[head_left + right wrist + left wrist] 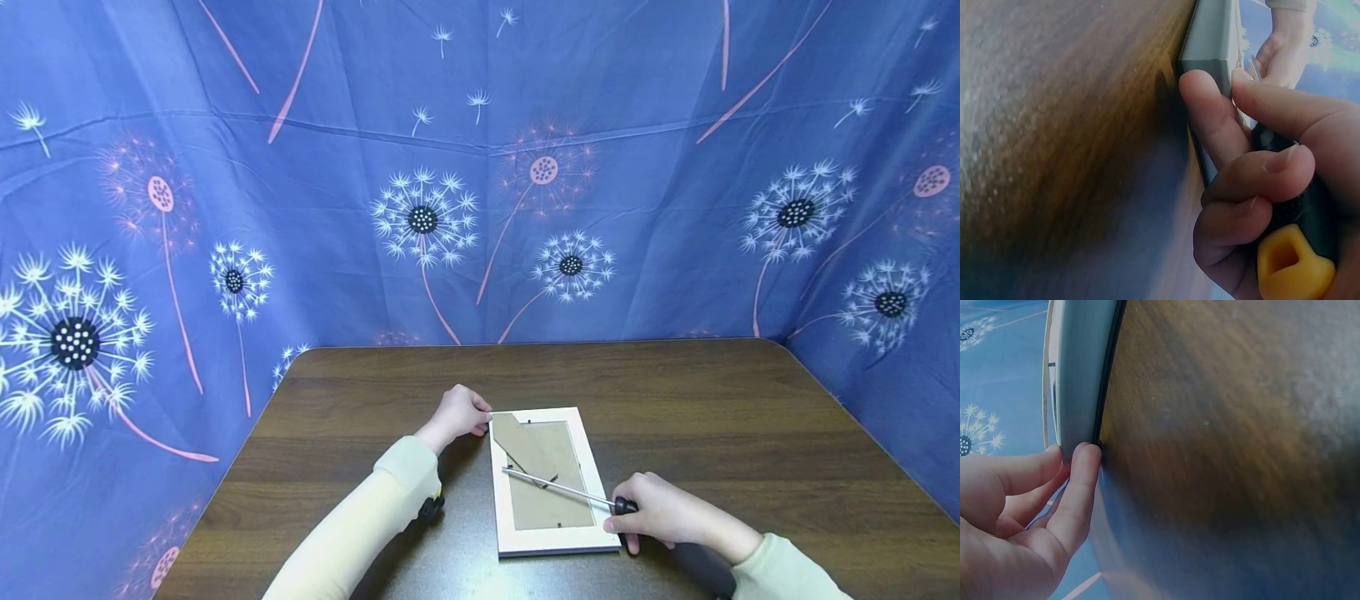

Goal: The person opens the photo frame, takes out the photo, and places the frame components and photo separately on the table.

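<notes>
Frame (504, 508) on table (360, 400), screwdriver (567, 490) over it, curtain (637, 192) behind.

2 arms are extended over the tabletop (360, 387), with the hands held apart.
The left arm (348, 533) is stretched out farther; the left hand (457, 412) is held nearer the far edge, and its thumb and fingertips are set in a pinch. The right hand (656, 510) is placed farther from that edge, and the right forearm (723, 535) is slanted in from the near right. Its thumb and index finger are held out, and 2 more fingers are curled in a grip.
</notes>
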The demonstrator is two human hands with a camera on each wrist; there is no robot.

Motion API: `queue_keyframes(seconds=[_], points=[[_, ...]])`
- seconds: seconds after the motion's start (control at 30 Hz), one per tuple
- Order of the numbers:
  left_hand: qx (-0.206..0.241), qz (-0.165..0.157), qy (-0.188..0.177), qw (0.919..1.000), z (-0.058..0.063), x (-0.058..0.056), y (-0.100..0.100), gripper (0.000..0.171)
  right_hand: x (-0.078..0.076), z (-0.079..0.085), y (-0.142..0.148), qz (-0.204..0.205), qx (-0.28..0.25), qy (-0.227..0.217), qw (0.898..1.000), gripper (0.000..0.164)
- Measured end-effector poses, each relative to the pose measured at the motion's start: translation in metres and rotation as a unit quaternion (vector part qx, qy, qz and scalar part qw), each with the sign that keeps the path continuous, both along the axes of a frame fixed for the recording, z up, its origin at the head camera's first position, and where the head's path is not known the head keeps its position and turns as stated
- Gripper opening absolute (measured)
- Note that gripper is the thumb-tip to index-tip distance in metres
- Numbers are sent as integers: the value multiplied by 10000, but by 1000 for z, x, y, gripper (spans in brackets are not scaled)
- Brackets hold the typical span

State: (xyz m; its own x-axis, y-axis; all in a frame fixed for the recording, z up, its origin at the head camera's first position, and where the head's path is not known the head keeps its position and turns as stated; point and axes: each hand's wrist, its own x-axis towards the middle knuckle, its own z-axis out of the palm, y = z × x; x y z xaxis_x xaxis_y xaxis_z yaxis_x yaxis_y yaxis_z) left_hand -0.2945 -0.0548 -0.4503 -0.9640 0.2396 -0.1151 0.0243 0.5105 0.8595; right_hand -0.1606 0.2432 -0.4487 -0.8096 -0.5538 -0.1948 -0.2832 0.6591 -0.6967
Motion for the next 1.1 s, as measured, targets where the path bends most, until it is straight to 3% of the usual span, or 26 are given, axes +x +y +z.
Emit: queue_keyframes(seconds=[0.57, 0.77, 0.97, 1.03, 1.1], points=[[22, -57, 26, 10000, -3, -2, 0, 10, 3, 0, -6, 125, -48, -54, 9999, 23], [-31, -20, -28, 10000, 0, 1, -1, 13, 1, 7, -5, 135, 215, 186, 9995, 24], [-52, -145, 16, 9999, 1, 16, -6, 18, -1, 21, -2, 33, 885, 913, 9919, 29], [-70, -250, 12, 9997, 1, 24, -7, 19, -2, 26, -1, -27, 1227, 1373, 9829, 29], [-68, -358, 34, 9993, 0, 33, -9, 22, -3, 30, 0, -30, 1583, 1986, 9672, 31]])
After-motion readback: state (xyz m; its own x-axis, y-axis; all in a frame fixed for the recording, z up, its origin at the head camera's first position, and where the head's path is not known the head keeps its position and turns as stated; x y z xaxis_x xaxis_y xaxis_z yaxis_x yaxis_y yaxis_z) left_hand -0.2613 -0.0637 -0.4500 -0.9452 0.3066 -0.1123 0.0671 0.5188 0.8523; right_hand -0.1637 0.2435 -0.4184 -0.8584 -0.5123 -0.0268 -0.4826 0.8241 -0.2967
